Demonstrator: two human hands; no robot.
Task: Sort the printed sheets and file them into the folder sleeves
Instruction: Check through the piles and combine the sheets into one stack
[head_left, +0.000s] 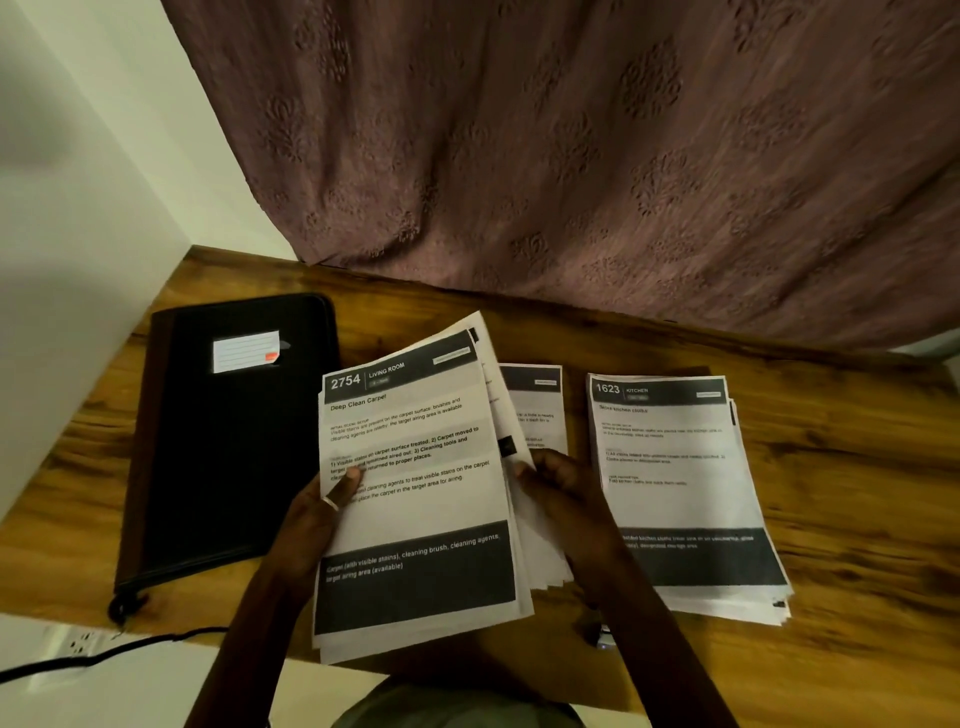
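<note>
Closed black folder (228, 441) lies left of the held sheets (415, 493) and the kitchen stack (680, 467).

Folder (228, 441) and sorted sheets on a table (857, 467)
Folder left; hand-held sheaf (415, 509) centre, a pile (537, 410) behind it; another stack (675, 493) right; curtain (571, 156) across the top.

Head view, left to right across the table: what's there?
In order: black folder → left hand → held sheets topped by sheet 2754 → right hand → stack topped by sheet 1623. The partly hidden pile behind the held sheets is left out.
</note>
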